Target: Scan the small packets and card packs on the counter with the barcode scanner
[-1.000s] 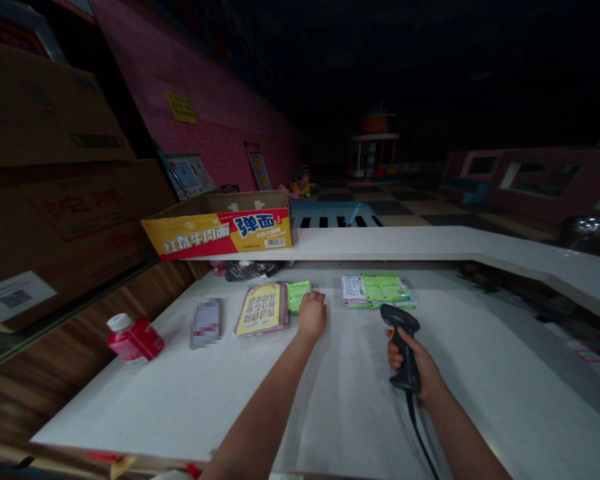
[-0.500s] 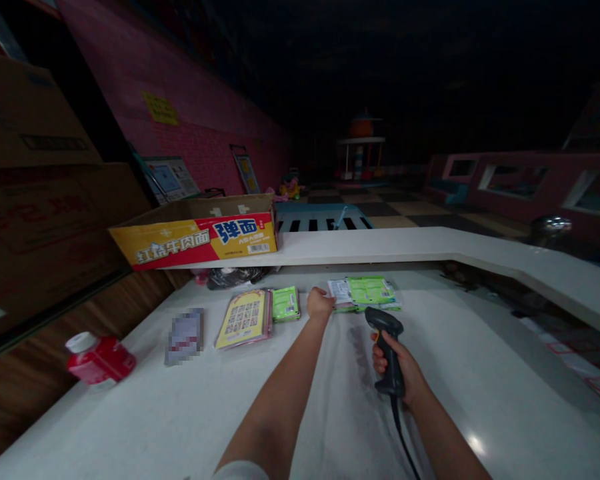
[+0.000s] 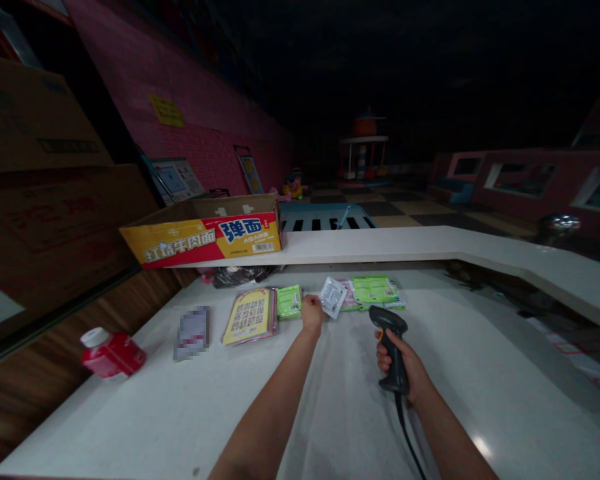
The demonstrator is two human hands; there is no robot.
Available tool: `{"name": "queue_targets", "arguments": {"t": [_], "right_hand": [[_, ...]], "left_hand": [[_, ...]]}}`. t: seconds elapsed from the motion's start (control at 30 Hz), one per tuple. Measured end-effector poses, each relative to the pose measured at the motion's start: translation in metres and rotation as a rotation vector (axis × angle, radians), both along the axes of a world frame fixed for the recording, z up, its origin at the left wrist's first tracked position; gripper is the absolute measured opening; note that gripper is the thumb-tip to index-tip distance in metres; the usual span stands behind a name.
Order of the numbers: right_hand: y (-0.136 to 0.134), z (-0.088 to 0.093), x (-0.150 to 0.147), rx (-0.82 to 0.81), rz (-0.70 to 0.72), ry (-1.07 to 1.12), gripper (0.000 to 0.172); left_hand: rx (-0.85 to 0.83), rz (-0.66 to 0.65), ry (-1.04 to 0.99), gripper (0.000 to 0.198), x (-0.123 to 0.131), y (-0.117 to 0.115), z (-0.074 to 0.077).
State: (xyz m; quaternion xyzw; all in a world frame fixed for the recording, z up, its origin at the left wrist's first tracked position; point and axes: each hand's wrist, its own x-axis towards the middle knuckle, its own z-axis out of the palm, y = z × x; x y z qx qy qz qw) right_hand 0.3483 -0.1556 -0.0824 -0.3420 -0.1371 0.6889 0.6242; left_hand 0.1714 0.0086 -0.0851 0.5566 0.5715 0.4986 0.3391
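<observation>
1. The left hand [image 3: 312,315] rests at the far side of the white counter [image 3: 130,417], its fingers [image 3: 311,301] drawn narrow and curled. A small white packet [image 3: 333,297] lies tilted just beside them. I cannot tell whether the fingers grip it.
2. The right hand [image 3: 399,365] wraps firmly around the grip of a black barcode scanner [image 3: 391,353], holding it above the counter with its nose pointing away from the person. A black cable [image 3: 406,433] runs down from the scanner's base.
3. Just beyond the white packet, a stack of packets with green labels [image 3: 375,291] lies on the counter, with a pinkish edge showing at its left end.
4. To the left of the left hand, a small green packet [image 3: 289,301] lies beside a yellow printed booklet [image 3: 249,317]. Further left is a flat packet with a blurred face [image 3: 192,332].
5. A red bottle with a white cap [image 3: 111,355] lies on its side near the counter's left edge.
6. Behind these things, a raised white ledge [image 3: 360,243] carries an open red and yellow cardboard box [image 3: 205,235]. A black bag [image 3: 240,276] sits below the ledge, and large brown cartons [image 3: 45,120] stand at the left.
</observation>
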Motion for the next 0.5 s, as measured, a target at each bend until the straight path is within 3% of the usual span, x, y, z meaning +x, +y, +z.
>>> {"name": "queue_targets", "arguments": {"t": [0.2,0.37,0.5], "right_hand": [[-0.001,-0.002,0.002,0.010,0.011,0.014,0.038],[-0.009,0.003,0.001,0.041,0.038,-0.085,0.040],[-0.021,0.014,-0.007,0.056,0.076,-0.341,0.040]], "left_hand": [[0.033,-0.094,-0.327,0.042,-0.029,-0.043,-0.020],[0.052,-0.128,-0.363,0.037,-0.033,-0.047,-0.022],[0.065,-0.145,-0.333,0.027,-0.031,-0.046,-0.022]]}}
